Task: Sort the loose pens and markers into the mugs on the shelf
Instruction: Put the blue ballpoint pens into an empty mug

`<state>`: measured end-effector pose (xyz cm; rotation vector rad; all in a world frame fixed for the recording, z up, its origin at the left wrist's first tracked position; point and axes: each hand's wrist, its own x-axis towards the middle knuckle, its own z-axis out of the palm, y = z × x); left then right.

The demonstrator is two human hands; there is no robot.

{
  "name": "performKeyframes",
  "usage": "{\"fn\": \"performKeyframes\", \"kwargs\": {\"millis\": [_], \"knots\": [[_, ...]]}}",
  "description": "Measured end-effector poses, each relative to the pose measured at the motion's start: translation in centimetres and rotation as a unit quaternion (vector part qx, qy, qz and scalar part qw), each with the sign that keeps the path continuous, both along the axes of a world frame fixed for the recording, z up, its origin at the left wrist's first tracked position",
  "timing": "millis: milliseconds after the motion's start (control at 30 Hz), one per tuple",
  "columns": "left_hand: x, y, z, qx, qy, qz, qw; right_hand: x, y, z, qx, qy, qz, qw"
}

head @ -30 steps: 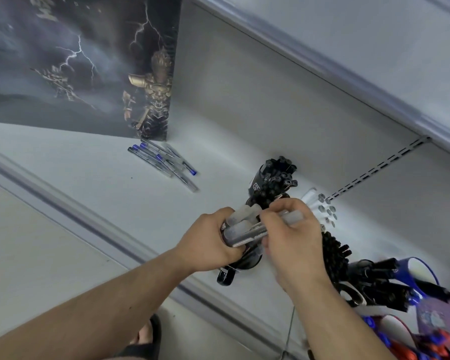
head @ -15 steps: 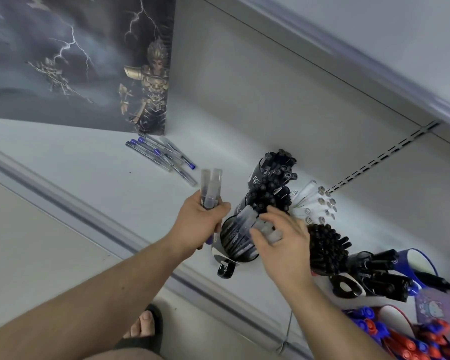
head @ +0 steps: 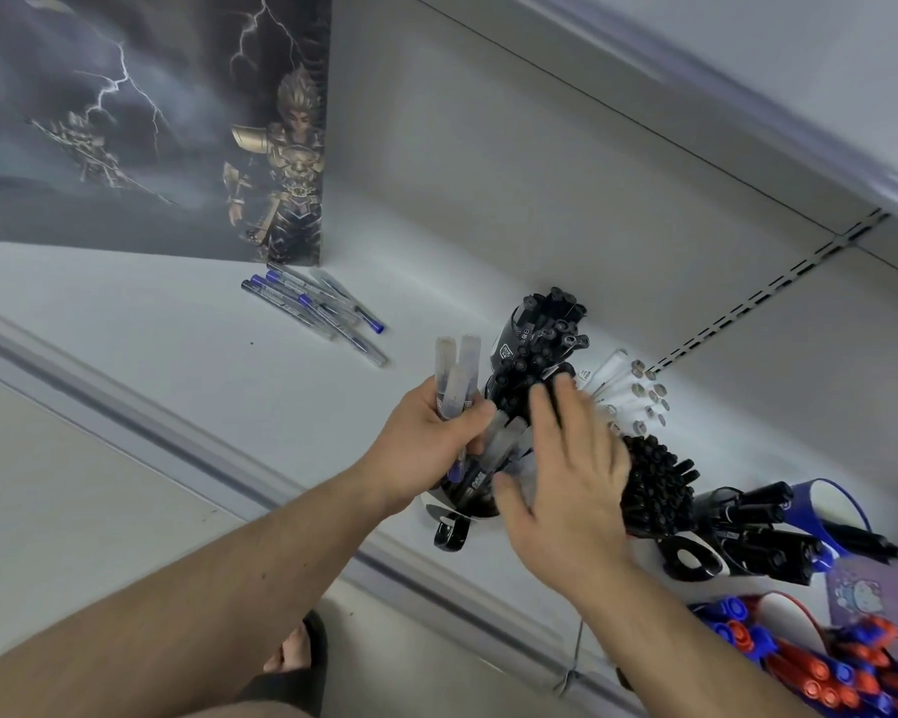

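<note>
In left hand, clear-capped pens

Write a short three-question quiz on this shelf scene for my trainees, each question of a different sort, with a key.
1. True or false: the left hand holds a bunch of clear-capped pens.
2. Where do the loose blue pens lie?
A. in the purple mug
B. on the shelf by the poster
C. on the floor
3. Fill in: the right hand, fingers spread, holds ____.

Key: 1 true; 2 B; 3 nothing.
</note>
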<state>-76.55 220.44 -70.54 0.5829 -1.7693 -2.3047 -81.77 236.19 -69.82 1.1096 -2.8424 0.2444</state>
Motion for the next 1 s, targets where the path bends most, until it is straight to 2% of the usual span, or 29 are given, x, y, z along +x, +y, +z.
{"fn": "performKeyframes", "kwargs": {"millis": [100,167,233,267,333,367,400,433,500,567,633,700,767,867,1000], "knots": [[0.0,0.4,0.1,0.004,0.019,-0.014,1.000,0.7,0.6,-1.6,0.113,-0.013,0.116,0.987],[0.1,0.3,0.1,-0.008,0.015,-0.019,1.000,0.1,1.1,-2.0,0.125,-0.025,0.161,0.979],[0.3,0.2,0.1,-0.033,0.009,-0.017,0.999,-0.7,0.8,-0.6,0.039,-0.057,0.156,0.985],[0.3,0.2,0.0,-0.052,0.005,-0.019,0.998,-0.9,0.2,0.7,-0.041,-0.067,0.131,0.988],[0.1,0.4,-0.2,-0.099,-0.005,-0.028,0.995,-1.2,-1.0,3.7,-0.214,-0.088,0.067,0.971],[0.0,0.6,-0.3,-0.129,-0.010,-0.039,0.991,-1.1,-1.7,4.9,-0.262,-0.109,0.058,0.957],[-0.1,0.8,-0.1,-0.175,-0.010,-0.055,0.983,-0.7,-2.4,6.0,-0.268,-0.123,0.061,0.954],[-0.2,0.9,0.2,-0.227,-0.004,-0.075,0.971,-0.1,-3.1,6.7,-0.235,-0.112,0.073,0.963],[-0.3,1.3,0.6,-0.281,0.024,-0.100,0.954,0.6,-3.6,6.5,-0.161,-0.043,0.092,0.982],[-0.6,1.6,0.6,-0.312,0.028,-0.108,0.943,0.8,-3.6,6.0,-0.154,0.007,0.067,0.986],[-0.9,1.8,0.6,-0.404,0.018,-0.110,0.908,0.3,-3.4,5.6,-0.160,0.033,0.021,0.986],[-1.2,1.8,0.8,-0.479,0.022,-0.098,0.872,-0.2,-3.1,5.7,-0.159,0.017,-0.029,0.987],[-1.2,1.9,1.1,-0.502,0.033,-0.082,0.860,-0.3,-2.9,5.5,-0.201,-0.028,-0.046,0.978],[-1.2,2.2,1.3,-0.511,0.038,-0.084,0.855,-0.6,-2.8,4.7,-0.239,-0.008,-0.012,0.971],[-1.3,0.6,-0.7,-0.428,0.015,-0.141,0.893,-2.4,-1.7,4.0,-0.262,0.011,0.004,0.965]]}}
